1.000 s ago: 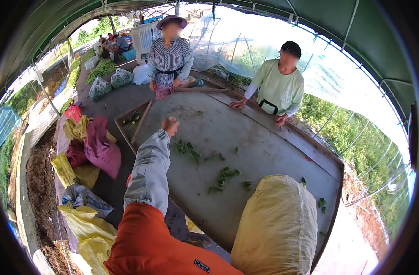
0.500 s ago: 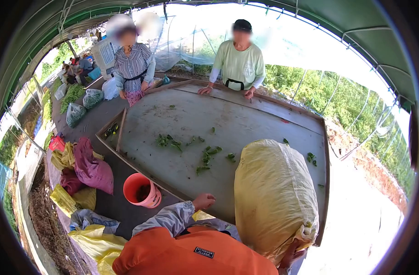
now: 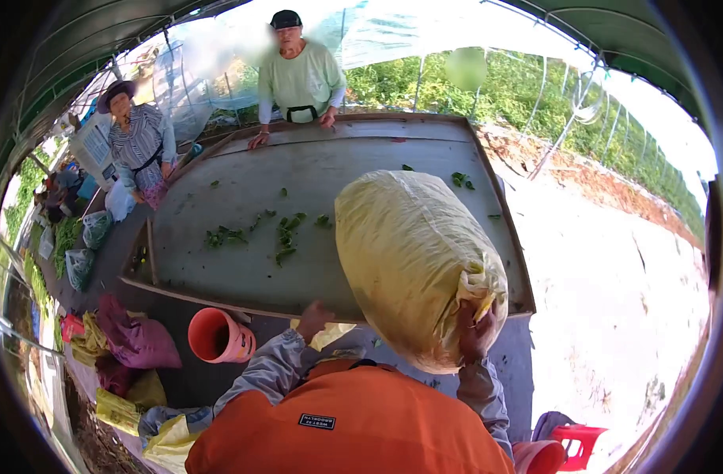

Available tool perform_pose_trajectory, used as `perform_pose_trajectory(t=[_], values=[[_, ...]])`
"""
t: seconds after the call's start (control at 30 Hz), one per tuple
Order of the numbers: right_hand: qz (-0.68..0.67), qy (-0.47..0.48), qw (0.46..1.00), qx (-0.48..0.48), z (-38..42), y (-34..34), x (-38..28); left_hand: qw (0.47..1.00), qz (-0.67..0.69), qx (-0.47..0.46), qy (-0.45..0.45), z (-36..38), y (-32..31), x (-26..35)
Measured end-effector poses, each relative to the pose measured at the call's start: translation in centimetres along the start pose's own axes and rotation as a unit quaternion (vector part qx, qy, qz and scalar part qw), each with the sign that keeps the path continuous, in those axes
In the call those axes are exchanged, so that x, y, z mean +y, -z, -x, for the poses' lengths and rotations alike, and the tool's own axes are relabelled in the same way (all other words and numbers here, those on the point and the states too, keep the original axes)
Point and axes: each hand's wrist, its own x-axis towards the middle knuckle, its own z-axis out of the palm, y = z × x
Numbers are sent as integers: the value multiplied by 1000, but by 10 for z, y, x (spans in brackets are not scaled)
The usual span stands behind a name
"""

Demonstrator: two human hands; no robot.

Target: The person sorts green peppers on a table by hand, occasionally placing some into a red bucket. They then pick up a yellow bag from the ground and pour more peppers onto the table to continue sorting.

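A bulging yellow woven sack [image 3: 409, 253] lies on the near right of the grey table [image 3: 298, 174], its near end reaching past the table's edge. My right hand [image 3: 476, 330] is closed on the gathered cloth at the near end of this sack. Near the front edge of the table, left of the sack, is my left hand [image 3: 314, 320]. It holds nothing that I can see, and its fingers are partly stretched out. Loose green leaves [image 3: 288, 233] lie scattered on the tabletop.
Two people stand at the far side, one in a pale green shirt [image 3: 302, 79], one in a striped top [image 3: 138, 138]. An orange bucket [image 3: 223, 336] and a magenta sack [image 3: 140, 340] are at left. Red containers [image 3: 576, 446] stand at lower right.
The view has swung to the right. More of my right hand shows now at the sack's gathered end. My left hand stays near the table's front edge, its fingers more extended.
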Motion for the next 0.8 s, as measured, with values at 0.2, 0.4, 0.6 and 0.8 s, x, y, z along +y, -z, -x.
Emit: perform_pose_trajectory(t=[0.2, 0.4, 0.6, 0.8], values=[[23, 7, 999, -22, -2, 11, -9, 620, -444, 582, -283, 19, 185, 156], [0, 30, 1000, 2, -10, 11, -13, 497, -488, 652, -299, 54, 270, 238], [23, 36, 999, -8, -6, 8, -10, 908, -179, 333, -183, -58, 253, 87], [60, 56, 996, 36, -4, -6, -4, 952, -222, 131, -164, -117, 145, -55]])
